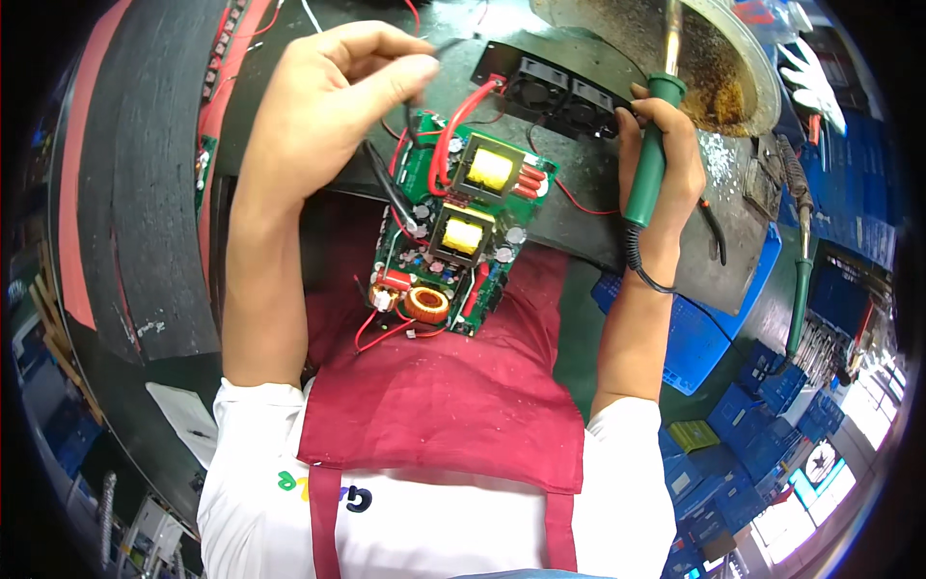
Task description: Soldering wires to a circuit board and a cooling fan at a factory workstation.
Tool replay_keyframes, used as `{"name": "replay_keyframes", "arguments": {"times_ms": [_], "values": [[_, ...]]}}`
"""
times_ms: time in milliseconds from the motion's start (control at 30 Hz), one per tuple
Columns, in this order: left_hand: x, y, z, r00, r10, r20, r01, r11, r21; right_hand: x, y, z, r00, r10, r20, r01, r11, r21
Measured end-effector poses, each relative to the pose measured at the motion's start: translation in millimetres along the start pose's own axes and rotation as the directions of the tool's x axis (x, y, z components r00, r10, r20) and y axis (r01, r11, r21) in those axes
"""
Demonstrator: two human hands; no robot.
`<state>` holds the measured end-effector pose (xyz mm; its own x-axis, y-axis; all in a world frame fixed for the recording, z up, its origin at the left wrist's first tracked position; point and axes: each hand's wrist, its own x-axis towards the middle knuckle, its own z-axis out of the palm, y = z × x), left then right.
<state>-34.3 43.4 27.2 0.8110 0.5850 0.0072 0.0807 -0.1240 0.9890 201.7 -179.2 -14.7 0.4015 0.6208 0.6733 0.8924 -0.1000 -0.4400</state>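
In my right hand [675, 154] is a soldering iron [647, 174] with a green handle, its metal shaft pointing away from me. That hand's thumb and fingertip also touch the right end of a black panel with two small fans [564, 95]. My left hand [333, 101] pinches a black wire [453, 44] near the panel's left end. Below lies a green circuit board [415, 183] with yellow-wound transformers [463, 234] and a copper ring coil [426, 305], close to my red apron. Thick red wires [446, 145] run from the board to the panel.
Beyond the iron stands a stained round basin [748, 72]. At right are a second green-handled iron [801, 299], pliers [714, 232], a white glove [812, 82] and a blue tray [714, 338]. A black conveyor belt [145, 174] runs along the left.
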Motion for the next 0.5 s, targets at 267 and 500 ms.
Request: {"name": "replay_keyframes", "arguments": {"times_ms": [267, 500], "values": [[23.1, 3.5, -4.3, 0.971, 0.074, 0.229, -0.216, 0.689, 0.691, 3.2, 0.8, 7.3, 1.0, -0.025, -0.015, 0.025, 0.999, 0.026], [33.5, 15.8, 10.0, 0.962, -0.093, 0.258, -0.053, 0.859, 0.509, 3.9, 0.1, 11.1, 1.0, -0.018, 0.01, 0.018, 1.0, 0.015]]}}
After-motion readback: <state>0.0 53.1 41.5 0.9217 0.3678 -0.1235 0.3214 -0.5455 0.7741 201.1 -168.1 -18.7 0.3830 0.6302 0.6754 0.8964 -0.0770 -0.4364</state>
